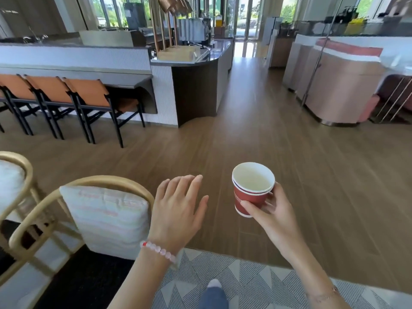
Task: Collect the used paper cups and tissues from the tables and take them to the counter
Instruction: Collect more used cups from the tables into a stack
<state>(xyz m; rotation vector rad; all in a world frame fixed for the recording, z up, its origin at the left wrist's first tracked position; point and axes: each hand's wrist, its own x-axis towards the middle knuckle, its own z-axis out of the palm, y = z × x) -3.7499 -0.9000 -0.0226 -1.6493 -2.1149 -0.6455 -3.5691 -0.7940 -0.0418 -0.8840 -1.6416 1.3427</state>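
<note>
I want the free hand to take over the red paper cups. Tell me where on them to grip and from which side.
Grip the red wall of the paper cups just under the white rim, coming from their left side. The right hand already covers the right side and lower wall, while the left side is bare and faces the open left hand. The cups stand nearly upright and taper downward, so a wrap below the rim should hold.

1. The red paper cup [251,192] I hold in my right hand [275,216] carries a vertical line of pale lettering down its side, too blurred and small for me to read.
2. A sheet is posted on the dark cabinet [135,15] by the far windows; its print is illegible.
3. I can read no other text, brand or number.
</note>
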